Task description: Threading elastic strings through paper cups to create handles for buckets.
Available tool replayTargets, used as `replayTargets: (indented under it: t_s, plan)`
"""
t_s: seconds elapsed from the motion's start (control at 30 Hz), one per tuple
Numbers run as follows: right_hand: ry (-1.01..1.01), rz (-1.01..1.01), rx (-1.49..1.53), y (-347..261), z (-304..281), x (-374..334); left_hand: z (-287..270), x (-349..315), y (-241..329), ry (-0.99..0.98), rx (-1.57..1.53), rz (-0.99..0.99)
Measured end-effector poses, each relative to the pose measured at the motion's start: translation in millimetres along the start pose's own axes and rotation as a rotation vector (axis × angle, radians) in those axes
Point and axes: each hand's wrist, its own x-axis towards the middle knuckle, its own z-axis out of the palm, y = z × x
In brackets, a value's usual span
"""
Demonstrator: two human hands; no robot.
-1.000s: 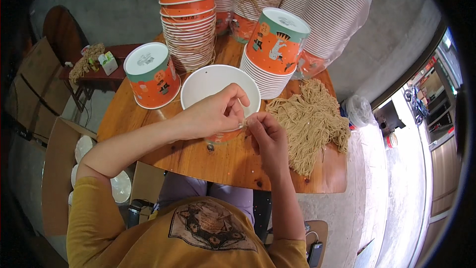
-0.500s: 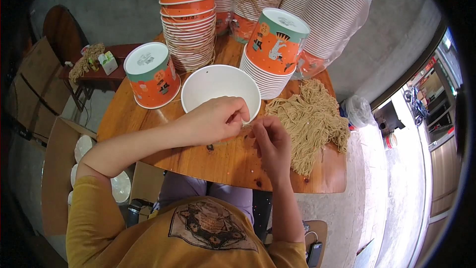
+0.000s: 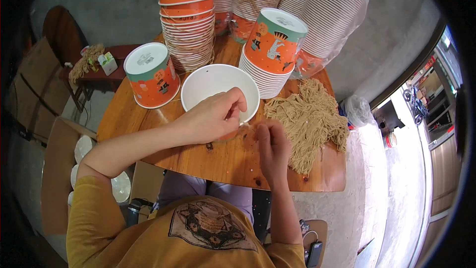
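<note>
A round paper bucket [image 3: 210,82] with a white inside stands mouth up on the table, a small dark hole near its far rim. My left hand [image 3: 213,116] is at the bucket's near rim, its fingers curled and pinched together. A pale bit of thin cord [image 3: 246,124] shows between my two hands by that rim. Just to the right, my right hand [image 3: 273,144] is closed with thumb and fingers together, apart from the left; the cord end in its pinch is too small to see clearly. Beside it lies a heap of tan cords [image 3: 310,124].
An upside-down orange and green bucket [image 3: 153,82] stands left on the wooden table [image 3: 317,183]. Behind are a tall bucket stack [image 3: 188,39] with cords, another stack [image 3: 272,49] and plastic-wrapped stacks [image 3: 322,15]. A cardboard box [image 3: 57,178] sits lower left on the floor.
My right hand has drawn slightly down and away from my left, widening the gap. My left hand has shifted a little upward at the rim.
</note>
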Motion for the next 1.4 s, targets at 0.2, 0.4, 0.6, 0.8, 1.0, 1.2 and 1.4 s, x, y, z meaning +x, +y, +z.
replayTargets:
  t_s: [0.2, 0.4, 0.6, 0.8, 1.0, 1.2, 1.4]
  plan:
    - [-0.068, -0.008, -0.261, -15.5, 5.6, 1.6, -1.7, -0.8, 0.9, -0.018, -0.068, -0.009]
    - [0.091, -0.427, -0.465, -12.3, 13.7, 5.5, -0.6, -1.0, 1.9, -0.002, -0.094, 0.019]
    - [0.02, -0.348, -0.598, -13.6, 12.1, -0.8, 10.4, -3.1, -5.3, 0.131, 0.038, 0.25]
    - [0.006, -0.137, -0.459, -19.3, 15.3, -4.8, 7.9, -1.3, -3.5, 0.139, 0.145, 0.33]
    - [-0.011, -0.138, -0.487, -22.7, 20.4, -5.2, 8.1, -2.2, -7.0, 0.169, 0.121, 0.347]
    - [0.122, -0.093, -0.42, -4.5, 31.9, -15.4, 8.2, -0.8, -11.1, 0.182, 0.237, 0.451]
    - [-0.084, -0.029, -0.417, -21.2, 6.5, -16.8, -1.7, -3.0, -17.6, 0.215, 0.298, 0.431]
